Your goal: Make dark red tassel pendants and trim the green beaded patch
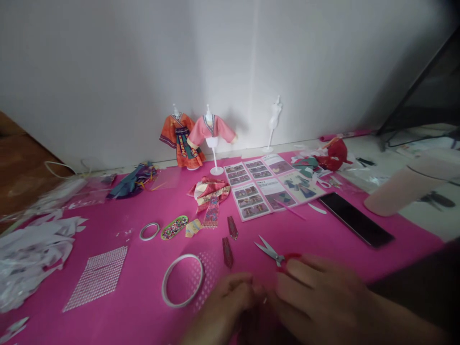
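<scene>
My left hand (230,304) is closed in a pinch at the bottom centre. Its fingertips meet those of my right hand (319,292), also closed and blurred by motion. Whatever small thing lies between them is hidden. Scissors (269,249) with red handles point away from me, blades apart. My right hand covers part of the handles, and whether it touches them I cannot tell. Just beyond the hands lie two narrow patterned fabric strips (227,252). Left of my left hand is a large roll of white tape (182,280).
Behind stand two dressed mini mannequins (210,129) and a bare one (275,120). An instruction sheet (269,184), a phone (355,218) and a tumbler (398,189) lie to the right. A bead dish (174,227), gem sheet (97,275) and white fabric (36,254) are left.
</scene>
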A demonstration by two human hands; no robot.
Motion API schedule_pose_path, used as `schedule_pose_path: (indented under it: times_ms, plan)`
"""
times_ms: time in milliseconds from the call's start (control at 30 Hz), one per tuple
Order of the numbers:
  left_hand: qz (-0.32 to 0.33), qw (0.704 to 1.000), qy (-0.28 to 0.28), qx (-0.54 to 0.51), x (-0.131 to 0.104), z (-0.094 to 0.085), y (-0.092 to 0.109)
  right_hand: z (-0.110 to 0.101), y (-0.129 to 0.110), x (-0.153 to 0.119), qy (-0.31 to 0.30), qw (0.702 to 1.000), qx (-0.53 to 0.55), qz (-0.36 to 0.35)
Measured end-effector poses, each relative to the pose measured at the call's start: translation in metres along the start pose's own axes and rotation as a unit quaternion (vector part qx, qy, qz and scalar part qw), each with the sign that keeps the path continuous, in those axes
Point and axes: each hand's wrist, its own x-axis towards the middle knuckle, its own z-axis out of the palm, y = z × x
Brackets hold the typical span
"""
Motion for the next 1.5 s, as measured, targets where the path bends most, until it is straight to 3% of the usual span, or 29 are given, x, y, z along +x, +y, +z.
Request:
schedule_pose_path:
  times_ms: [200,533,733,900,1000,1100,1267,1367,1500]
  plan:
    - [-0.003,1.0,0.014,-0.027,-0.001,0.002,0.004,0.002,0.0,0.002,0.003,1.0,-0.011,-0.012]
    - [-0.007,0.998,0.044,0.054,-0.008,0.006,0.019,-0.003,0.001,0.006,-0.012,1.0,-0.007,-0.021]
    - [-0.022,0.995,0.055,0.085,-0.005,0.006,0.018,-0.002,0.001,0.005,-0.016,1.0,-0.009,-0.019]
    - [-0.005,0.993,0.05,0.103,-0.004,0.004,0.014,-0.003,0.004,0.001,-0.015,1.0,0.02,0.0]
    - [-0.003,0.994,0.049,0.094,-0.004,0.001,0.007,-0.001,0.004,-0.004,-0.004,0.995,0.07,0.066]
    - [0.001,0.994,0.059,0.091,-0.005,-0.002,-0.001,0.004,0.002,-0.006,-0.029,0.954,0.216,0.204]
    - [0.01,0.993,0.073,0.093,-0.009,0.0,-0.002,0.016,-0.005,-0.005,-0.086,0.794,0.438,0.414]
    - [0.012,0.992,0.085,0.088,-0.009,0.001,-0.004,0.02,-0.009,-0.003,-0.113,0.734,0.486,0.46]
    - [0.018,0.995,0.096,0.037,-0.009,0.003,-0.012,0.022,-0.011,0.004,-0.109,0.703,0.509,0.484]
